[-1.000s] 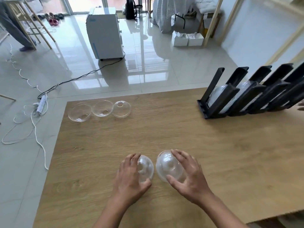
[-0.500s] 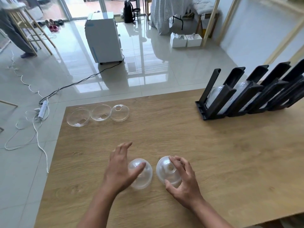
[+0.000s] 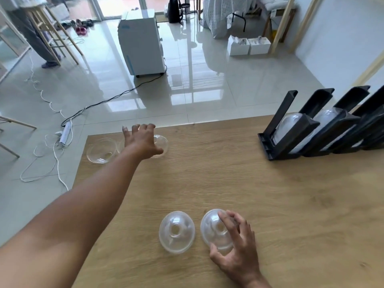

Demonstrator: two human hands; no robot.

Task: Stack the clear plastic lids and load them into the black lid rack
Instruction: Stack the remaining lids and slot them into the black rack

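Observation:
Two clear dome lids stand near the table's front edge: one (image 3: 176,232) free, the other (image 3: 214,229) under the fingers of my right hand (image 3: 235,246), which curls around it. My left hand (image 3: 142,141) is stretched out to the far left corner, fingers spread, over a row of three upturned lids; the left lid (image 3: 101,150) is fully visible, the right lid (image 3: 161,142) partly, the middle one is hidden by the hand. The black lid rack (image 3: 291,142) stands at the right with clear lids (image 3: 291,123) in its slots.
The wooden table (image 3: 228,183) ends just past the row of lids. On the floor beyond lie cables and a power strip (image 3: 64,134), with a white appliance (image 3: 142,41) and a person standing by a wooden ladder (image 3: 52,34).
My left hand let go of the near lid and reached forward to the far row of lids. My right hand stays on its lid.

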